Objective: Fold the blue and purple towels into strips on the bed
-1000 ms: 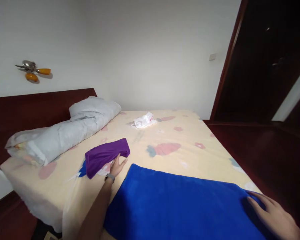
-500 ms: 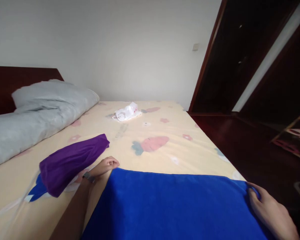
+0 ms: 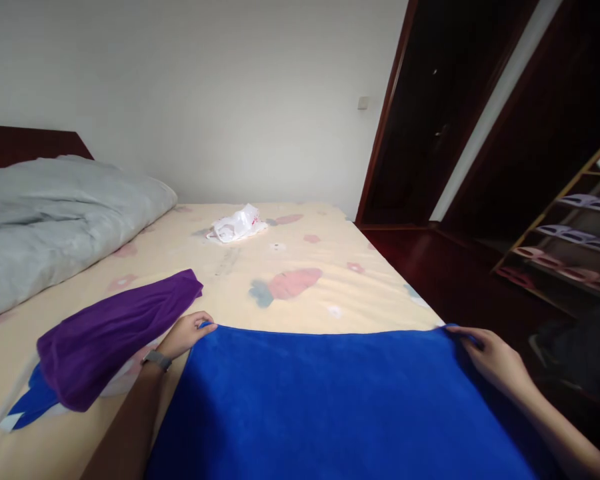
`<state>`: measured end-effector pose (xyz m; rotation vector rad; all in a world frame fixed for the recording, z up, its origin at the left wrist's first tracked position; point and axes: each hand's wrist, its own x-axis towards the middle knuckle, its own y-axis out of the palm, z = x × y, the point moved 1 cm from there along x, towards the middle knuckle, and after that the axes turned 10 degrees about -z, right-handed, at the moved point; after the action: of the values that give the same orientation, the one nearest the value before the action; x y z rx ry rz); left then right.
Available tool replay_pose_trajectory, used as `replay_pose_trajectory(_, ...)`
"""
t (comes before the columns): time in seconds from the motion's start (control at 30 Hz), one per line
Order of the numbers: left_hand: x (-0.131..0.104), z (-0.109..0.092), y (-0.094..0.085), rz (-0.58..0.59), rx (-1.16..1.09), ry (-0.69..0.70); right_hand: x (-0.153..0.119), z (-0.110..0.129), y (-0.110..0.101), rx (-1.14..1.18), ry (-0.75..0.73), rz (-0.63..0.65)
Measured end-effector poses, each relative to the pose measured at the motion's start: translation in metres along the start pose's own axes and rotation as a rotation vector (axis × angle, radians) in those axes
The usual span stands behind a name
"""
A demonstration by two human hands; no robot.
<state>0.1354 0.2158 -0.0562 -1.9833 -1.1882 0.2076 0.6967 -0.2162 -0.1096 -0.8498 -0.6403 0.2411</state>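
A large blue cloth [image 3: 330, 393] is spread over the near part of the bed, its far edge fairly straight. My left hand [image 3: 187, 333], with a grey watch on the wrist, pinches its far left corner. At the far right corner, by the bed's edge, my right hand [image 3: 485, 350] grips the cloth between thumb and fingers. A folded purple cloth [image 3: 115, 337] lies to the left of my left hand, with a piece of blue fabric [image 3: 37, 400] sticking out from under its near end.
On the patterned bed sheet [image 3: 350, 293] lies a white plastic bag [image 3: 237, 225] near the wall. A grey quilt [image 3: 70, 220] is heaped at the left. Right of the bed are dark floor, a door and a shoe rack [image 3: 555, 230].
The view has turned to the right. My right hand has moved forward and inward with the cloth's corner, and the cloth's far edge now sits slightly farther up the bed.
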Motion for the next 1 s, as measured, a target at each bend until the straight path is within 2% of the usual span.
replay_pose_trajectory(0.1,-0.001,0.004,0.002,0.068,-0.003,0.002,-0.008,-0.002,0.005,0.031,-0.021,-0.071)
replay_pose_trajectory(0.2,-0.003,0.004,-0.003,0.161,-0.005,-0.020,-0.018,-0.005,0.005,-0.006,-0.015,-0.213)
replay_pose_trajectory(0.27,-0.003,0.004,-0.004,0.167,0.006,-0.026,-0.019,-0.007,0.005,-0.023,-0.014,-0.255)
replay_pose_trajectory(0.47,-0.002,0.004,-0.002,0.124,0.078,-0.013,-0.012,-0.007,0.014,-0.074,-0.100,-0.045)
replay_pose_trajectory(0.7,-0.004,-0.013,-0.004,0.162,0.172,-0.065,-0.015,-0.009,0.015,-0.140,-0.130,-0.053)
replay_pose_trajectory(1.0,-0.003,-0.024,0.002,0.140,0.320,-0.069,-0.019,0.009,0.006,-0.207,-0.111,-0.028)
